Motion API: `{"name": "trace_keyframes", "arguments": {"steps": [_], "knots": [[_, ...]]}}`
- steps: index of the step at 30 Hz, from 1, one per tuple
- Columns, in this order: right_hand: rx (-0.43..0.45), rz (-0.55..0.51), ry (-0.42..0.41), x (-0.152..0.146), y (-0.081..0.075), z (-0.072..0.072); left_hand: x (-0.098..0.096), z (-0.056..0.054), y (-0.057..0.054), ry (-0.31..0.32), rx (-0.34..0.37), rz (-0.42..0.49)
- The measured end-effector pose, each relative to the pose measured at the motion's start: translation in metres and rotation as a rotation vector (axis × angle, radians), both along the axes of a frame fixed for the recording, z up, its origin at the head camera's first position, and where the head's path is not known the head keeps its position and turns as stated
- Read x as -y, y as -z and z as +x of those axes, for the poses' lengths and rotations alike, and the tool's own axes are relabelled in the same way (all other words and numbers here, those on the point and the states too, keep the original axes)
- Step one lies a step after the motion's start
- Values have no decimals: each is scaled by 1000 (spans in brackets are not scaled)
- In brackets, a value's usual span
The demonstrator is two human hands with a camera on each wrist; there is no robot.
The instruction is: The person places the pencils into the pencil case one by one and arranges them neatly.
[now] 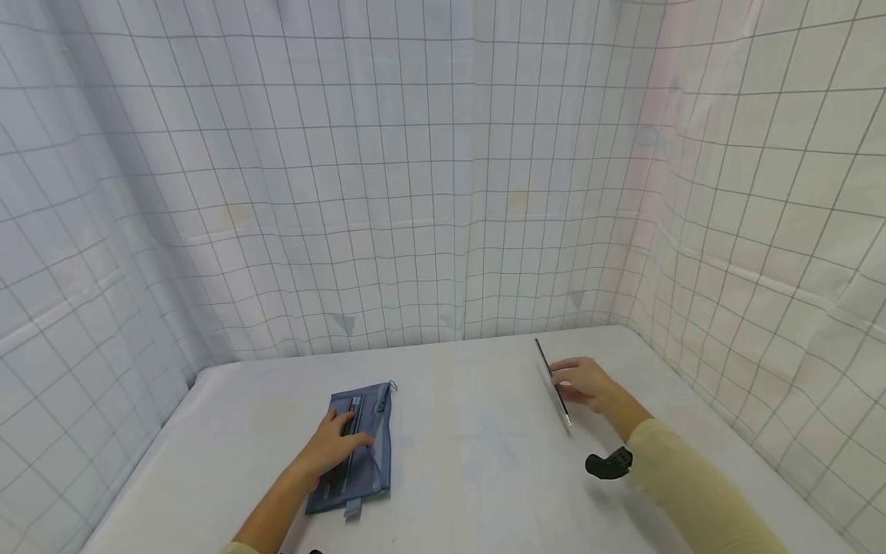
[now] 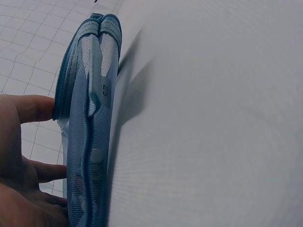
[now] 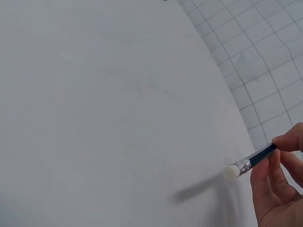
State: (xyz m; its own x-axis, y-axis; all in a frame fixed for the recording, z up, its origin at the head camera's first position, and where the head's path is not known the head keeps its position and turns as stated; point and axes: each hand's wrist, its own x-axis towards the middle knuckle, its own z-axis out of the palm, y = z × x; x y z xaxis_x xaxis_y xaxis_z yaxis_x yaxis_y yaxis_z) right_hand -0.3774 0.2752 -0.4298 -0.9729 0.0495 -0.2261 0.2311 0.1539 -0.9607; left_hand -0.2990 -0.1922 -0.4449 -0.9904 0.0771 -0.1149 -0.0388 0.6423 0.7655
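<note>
A blue mesh zip pouch (image 1: 367, 475) lies flat on the left part of the table, with dark, long items showing through its top. My left hand (image 1: 331, 448) rests on it, fingers spread and touching its upper face. In the left wrist view the pouch (image 2: 90, 142) is seen edge-on, its zipper and a fabric tab facing the camera. At the right, my right hand (image 1: 583, 382) pinches a dark pencil (image 1: 542, 355) between thumb and fingers, held above the table. In the right wrist view, a white eraser (image 3: 231, 172) in a silver band ends the pencil (image 3: 262, 155).
The white table (image 1: 477, 431) carries the pouch. White grid-patterned curtains (image 1: 388, 192) enclose its back and sides. A black curved device (image 1: 609, 464) sits by the right wrist, near the pale yellow sleeve (image 1: 692, 492).
</note>
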Motion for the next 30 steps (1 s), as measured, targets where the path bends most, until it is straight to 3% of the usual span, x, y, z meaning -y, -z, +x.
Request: {"name": "trace_keyframes", "arguments": {"steps": [20, 30], "knots": [[21, -25, 8, 57, 7, 1, 2, 0, 2, -13, 13, -11], [33, -34, -67, 88, 10, 5, 0, 1, 1, -6, 9, 2]]}}
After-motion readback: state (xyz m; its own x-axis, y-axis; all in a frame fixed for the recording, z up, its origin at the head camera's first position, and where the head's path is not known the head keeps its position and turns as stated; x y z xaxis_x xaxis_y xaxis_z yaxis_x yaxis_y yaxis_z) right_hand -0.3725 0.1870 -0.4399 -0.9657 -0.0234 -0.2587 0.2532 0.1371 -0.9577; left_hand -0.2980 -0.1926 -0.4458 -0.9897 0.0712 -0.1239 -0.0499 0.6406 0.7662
